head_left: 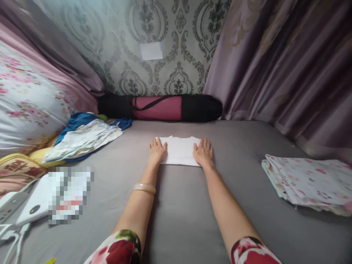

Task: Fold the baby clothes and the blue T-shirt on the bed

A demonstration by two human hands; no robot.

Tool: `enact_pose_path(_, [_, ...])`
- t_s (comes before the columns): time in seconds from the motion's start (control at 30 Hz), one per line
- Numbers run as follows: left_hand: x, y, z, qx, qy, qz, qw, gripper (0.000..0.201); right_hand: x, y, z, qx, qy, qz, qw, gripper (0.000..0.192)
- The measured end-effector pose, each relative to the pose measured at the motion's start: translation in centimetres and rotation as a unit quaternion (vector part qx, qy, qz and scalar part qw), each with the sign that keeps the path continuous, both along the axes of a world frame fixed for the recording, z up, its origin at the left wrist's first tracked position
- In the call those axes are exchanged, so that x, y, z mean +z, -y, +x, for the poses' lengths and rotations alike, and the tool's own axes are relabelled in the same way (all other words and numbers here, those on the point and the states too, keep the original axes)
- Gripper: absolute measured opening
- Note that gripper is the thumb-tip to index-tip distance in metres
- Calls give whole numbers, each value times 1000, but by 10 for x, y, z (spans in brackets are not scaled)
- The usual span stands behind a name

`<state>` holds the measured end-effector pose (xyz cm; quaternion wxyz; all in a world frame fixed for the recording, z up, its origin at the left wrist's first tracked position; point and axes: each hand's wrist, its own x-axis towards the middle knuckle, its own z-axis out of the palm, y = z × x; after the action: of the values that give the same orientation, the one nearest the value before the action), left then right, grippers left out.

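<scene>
A white folded cloth [180, 152], perhaps a garment, lies flat on the grey bed sheet [181, 212] in front of me. My left hand [157, 149] rests palm down on its left end, fingers stretched forward and thumb apart. On the right end, my right hand [204, 151] lies flat in the same way, with its fingers spread. Both hands press on the cloth without gripping it. The far edge of the cloth looks slightly uneven; the parts beneath my palms are hidden.
Folded printed cloths [310, 183] are stacked at the right. Blue and white clothes [88, 134] lie at the left, near a floral pillow [27, 95]. A white power bank [41, 200] and cables sit front left. Against the wall lies a long black and maroon bag [159, 107].
</scene>
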<state>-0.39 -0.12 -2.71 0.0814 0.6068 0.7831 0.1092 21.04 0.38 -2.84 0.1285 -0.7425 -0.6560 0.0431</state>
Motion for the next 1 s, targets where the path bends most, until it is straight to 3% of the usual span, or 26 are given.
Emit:
enact_pose_path(0.17, [0,-4,-2,-6,-34,17,999,66,3,0,-1,-5,3,-6,1000,61])
enact_pose_path(0.37, [2,-17,-19,-110,-91,79,987,46,11,-5,2,4,37,-21,999,61])
enact_pose_path(0.6, [18,-44,-43,-185,-50,17,981,37,19,-26,26,70,69,-13,995,51])
enact_pose_path(0.83, [33,-85,-50,-183,7,-73,980,32,24,-64,58,163,22,-84,983,34])
enact_pose_path(1.0, [43,-82,-43,-173,40,-80,981,35,36,-70,65,188,-26,-100,977,32])
